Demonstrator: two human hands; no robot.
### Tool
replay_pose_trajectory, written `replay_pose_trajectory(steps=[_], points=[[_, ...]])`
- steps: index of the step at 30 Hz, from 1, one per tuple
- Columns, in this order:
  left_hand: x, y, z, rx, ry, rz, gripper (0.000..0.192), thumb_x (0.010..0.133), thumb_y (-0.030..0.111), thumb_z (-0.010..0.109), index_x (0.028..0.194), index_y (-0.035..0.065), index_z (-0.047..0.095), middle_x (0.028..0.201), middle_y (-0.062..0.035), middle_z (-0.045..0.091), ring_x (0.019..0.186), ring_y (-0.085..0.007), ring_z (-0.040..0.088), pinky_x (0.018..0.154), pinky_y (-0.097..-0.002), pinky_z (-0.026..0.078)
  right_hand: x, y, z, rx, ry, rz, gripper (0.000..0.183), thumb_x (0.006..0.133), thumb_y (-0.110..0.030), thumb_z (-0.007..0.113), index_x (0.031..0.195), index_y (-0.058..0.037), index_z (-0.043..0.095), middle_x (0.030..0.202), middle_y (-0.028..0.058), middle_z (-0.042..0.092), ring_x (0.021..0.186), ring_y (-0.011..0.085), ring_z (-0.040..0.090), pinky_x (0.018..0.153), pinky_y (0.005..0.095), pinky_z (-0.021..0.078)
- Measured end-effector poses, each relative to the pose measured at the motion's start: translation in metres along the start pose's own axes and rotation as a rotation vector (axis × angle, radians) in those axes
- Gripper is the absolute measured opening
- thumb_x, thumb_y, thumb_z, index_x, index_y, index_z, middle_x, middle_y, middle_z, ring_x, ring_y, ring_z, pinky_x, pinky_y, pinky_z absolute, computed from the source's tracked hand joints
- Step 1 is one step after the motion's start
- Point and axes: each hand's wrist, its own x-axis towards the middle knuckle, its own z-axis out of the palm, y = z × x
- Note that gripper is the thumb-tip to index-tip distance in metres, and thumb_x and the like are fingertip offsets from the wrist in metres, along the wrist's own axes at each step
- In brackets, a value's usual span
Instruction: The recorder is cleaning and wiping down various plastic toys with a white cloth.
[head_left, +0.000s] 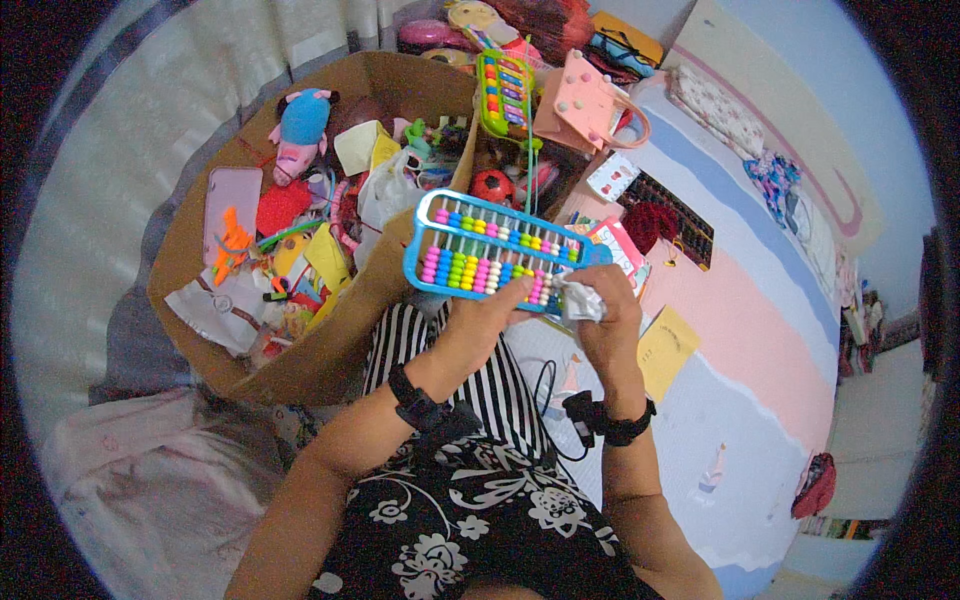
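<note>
A blue-framed toy abacus (415, 264) with rows of coloured beads is held up above my lap, slightly tilted. My left hand (486, 322) grips its lower edge, with the thumb over the front near the pink beads. In my right hand (611, 300) is a crumpled white cloth or tissue (582, 301), pressed against the abacus's right end. The right fingers partly hide that end. Both wrists wear black straps.
On the left stands a large cardboard box (352, 315) full of toys, including a plush pig (304, 127). A toy xylophone (504, 94) and a pink handbag (581, 105) sit behind. The bed (750, 300) at right bears a dark abacus (686, 225) and a yellow paper (667, 352).
</note>
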Motion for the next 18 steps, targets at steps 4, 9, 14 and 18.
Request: replay_pose_trajectory(steps=[4, 9, 14, 18], points=[[-0.011, -0.001, -0.003, 0.059, 0.064, -0.018, 0.039, 0.098, 0.007, 0.061, 0.135, 0.0083, 0.052, 0.124, -0.0084, 0.062, 0.11, -0.0196, 0.064, 0.087, -0.041, 0.061, 0.007, -0.024, 0.012, 0.039, -0.029, -0.069, 0.036, 0.065, 0.005, 0.074, 0.097, -0.0122, 0.069, 0.092, 0.0087, 0.063, 0.092, 0.0317, 0.063, 0.08, 0.0399, 0.0519], [-0.015, 0.011, -0.014, 0.013, 0.087, 0.052, 0.038, 0.097, 0.007, 0.062, 0.134, 0.0067, 0.052, 0.121, -0.0084, 0.064, 0.108, -0.0191, 0.065, 0.087, -0.0405, 0.061, 0.002, 0.002, 0.01, 0.005, -0.069, -0.004, 0.037, 0.065, 0.004, 0.074, 0.098, -0.0125, 0.069, 0.095, 0.0087, 0.063, 0.094, 0.0322, 0.062, 0.079, 0.0407, 0.0518], [-0.02, 0.005, -0.011, 0.072, 0.089, 0.038, 0.038, 0.097, 0.007, 0.062, 0.134, 0.0075, 0.053, 0.119, -0.0079, 0.065, 0.104, -0.0191, 0.067, 0.085, -0.0396, 0.061, 0.007, -0.026, 0.018, 0.036, -0.054, -0.112, 0.031, 0.069, 0.0, 0.074, 0.098, -0.0106, 0.068, 0.092, 0.0104, 0.063, 0.093, 0.0325, 0.063, 0.079, 0.0415, 0.0524], [-0.022, 0.015, -0.016, 0.079, 0.1, 0.075, 0.035, 0.097, 0.007, 0.062, 0.131, 0.0057, 0.054, 0.12, -0.009, 0.065, 0.105, -0.0198, 0.067, 0.083, -0.0399, 0.062, 0.002, 0.007, 0.008, 0.144, -0.058, 0.006, 0.029, 0.073, -0.001, 0.073, 0.1, -0.0101, 0.069, 0.092, 0.0109, 0.066, 0.092, 0.0333, 0.065, 0.08, 0.0389, 0.053]])
